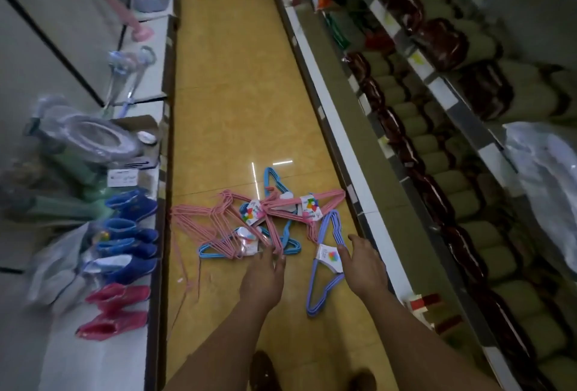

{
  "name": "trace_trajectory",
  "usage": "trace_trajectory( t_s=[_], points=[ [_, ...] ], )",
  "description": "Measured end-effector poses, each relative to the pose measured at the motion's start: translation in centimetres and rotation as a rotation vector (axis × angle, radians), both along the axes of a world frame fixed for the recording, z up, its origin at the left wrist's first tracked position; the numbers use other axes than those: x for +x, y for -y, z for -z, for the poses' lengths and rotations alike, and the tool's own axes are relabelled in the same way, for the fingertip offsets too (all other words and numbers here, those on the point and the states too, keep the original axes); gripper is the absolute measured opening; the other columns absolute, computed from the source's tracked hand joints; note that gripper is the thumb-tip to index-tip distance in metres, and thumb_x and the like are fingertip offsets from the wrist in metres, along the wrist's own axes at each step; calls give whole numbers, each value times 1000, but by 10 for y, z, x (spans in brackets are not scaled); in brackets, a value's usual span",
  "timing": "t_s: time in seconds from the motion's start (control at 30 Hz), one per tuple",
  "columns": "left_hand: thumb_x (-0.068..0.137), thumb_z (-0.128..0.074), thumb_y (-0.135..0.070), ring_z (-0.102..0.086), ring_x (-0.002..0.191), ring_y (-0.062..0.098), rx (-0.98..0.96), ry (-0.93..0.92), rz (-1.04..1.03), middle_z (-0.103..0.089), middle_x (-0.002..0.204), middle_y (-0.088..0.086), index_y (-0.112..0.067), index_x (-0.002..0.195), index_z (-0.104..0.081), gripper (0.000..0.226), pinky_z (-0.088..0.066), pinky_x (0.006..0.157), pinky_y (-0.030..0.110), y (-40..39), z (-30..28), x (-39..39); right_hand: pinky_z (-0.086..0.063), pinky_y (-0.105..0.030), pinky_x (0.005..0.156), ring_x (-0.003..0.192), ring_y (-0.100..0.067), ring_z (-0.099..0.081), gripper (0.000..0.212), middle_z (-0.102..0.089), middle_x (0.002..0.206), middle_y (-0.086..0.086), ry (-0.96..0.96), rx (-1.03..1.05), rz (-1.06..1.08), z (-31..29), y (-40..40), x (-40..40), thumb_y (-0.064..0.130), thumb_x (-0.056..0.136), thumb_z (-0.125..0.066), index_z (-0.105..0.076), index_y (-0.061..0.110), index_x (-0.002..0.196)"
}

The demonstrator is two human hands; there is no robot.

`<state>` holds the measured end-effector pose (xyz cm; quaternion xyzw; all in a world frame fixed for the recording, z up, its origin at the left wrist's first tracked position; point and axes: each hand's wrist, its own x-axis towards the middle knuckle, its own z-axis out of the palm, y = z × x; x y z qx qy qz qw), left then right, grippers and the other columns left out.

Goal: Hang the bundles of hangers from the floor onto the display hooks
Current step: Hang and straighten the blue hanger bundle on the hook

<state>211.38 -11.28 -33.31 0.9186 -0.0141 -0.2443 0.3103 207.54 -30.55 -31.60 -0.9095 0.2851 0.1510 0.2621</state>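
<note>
Several bundles of thin hangers lie in a pile on the yellow floor of a shop aisle. A purple bundle [324, 265] with a white label lies nearest, at the right of the pile. Pink bundles [215, 222] and blue bundles [274, 184] overlap to its left. My right hand [362, 262] reaches down with fingers apart, its fingertips at the purple bundle's label and hook end. My left hand [265, 275] stretches toward the near edge of the pink and blue pile, fingers extended, touching or just above it. No display hooks are in view.
A low white shelf [156, 234] on the left carries blue and pink rubber boots [131, 228] and wrapped goods. On the right, a long shelf unit [352, 172] holds rows of packaged rolls. My feet [265, 372] stand on the floor below the pile.
</note>
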Motion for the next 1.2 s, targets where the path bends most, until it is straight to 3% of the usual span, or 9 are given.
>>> trace_trajectory(
  t_s=[0.37,0.73,0.93,1.2],
  points=[
    [100,-33,-41,-43,129,24,63,-118,76,-41,144,8,-18,143,-35,49,-39,103,38,69,234,2,-40,-39,101,127,-22,-44,49,-44,141,-4,-71,43,96,215,63,-1,43,99,-39,-37,19,141],
    [98,-42,-38,-35,133,27,153,-78,225,-33,148,10,-17,145,-29,53,-34,105,39,134,474,44,-39,-40,97,124,-28,-44,45,-46,135,-9,-137,-36,110,464,105,18,40,100,-37,-40,14,137],
    [97,-41,-37,-43,126,29,191,-159,244,-37,141,13,-16,145,-26,54,-41,101,42,150,542,48,-44,-39,91,122,-28,-46,46,-44,134,-11,-185,-33,212,542,113,16,39,98,-43,-38,13,135],
    [95,-49,-32,-49,120,32,97,-208,176,-45,134,16,-14,142,-27,54,-42,99,41,170,575,46,-46,-40,88,120,-33,-51,64,-43,138,-14,-98,68,512,577,113,21,35,90,-59,-27,7,138]
  ],
)
